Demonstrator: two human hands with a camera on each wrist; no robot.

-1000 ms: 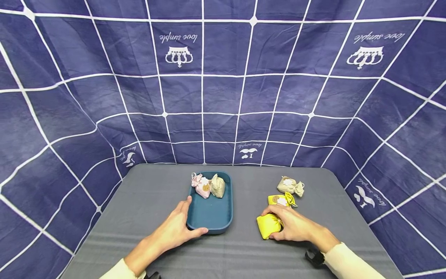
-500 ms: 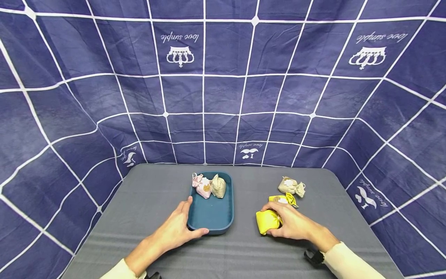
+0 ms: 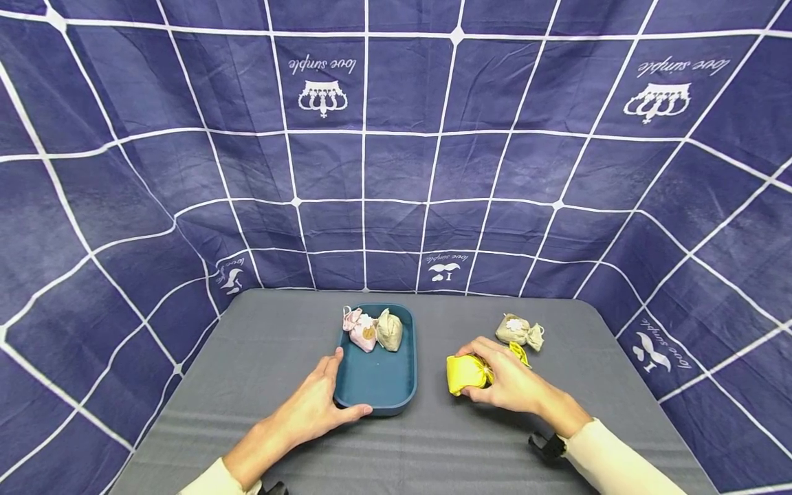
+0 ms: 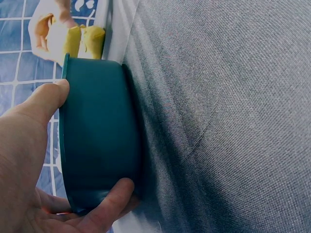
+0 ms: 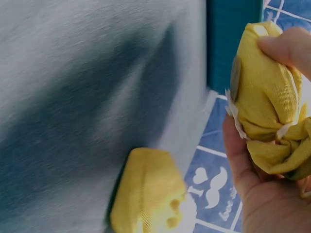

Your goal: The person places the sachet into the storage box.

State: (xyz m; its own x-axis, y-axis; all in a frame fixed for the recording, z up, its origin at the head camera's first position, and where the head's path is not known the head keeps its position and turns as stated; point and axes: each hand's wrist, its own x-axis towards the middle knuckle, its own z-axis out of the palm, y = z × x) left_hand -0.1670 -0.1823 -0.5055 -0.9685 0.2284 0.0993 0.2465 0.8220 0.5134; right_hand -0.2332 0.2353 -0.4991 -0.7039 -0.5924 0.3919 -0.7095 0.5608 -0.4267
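Head view: your left hand (image 3: 309, 412) is gripping the near left corner of the tray (image 3: 379, 385), thumb and fingers curled round its rim. A pink pouch (image 3: 361, 329) and a beige pouch (image 3: 390, 330) are lying inside. Your right hand (image 3: 504, 381) is holding a yellow pouch (image 3: 464, 373) right of the tray, fingers wrapped round it.

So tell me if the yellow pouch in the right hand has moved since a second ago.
Yes. The yellow pouch, gripped by the right hand, has risen off the table and shifted left toward the teal tray.
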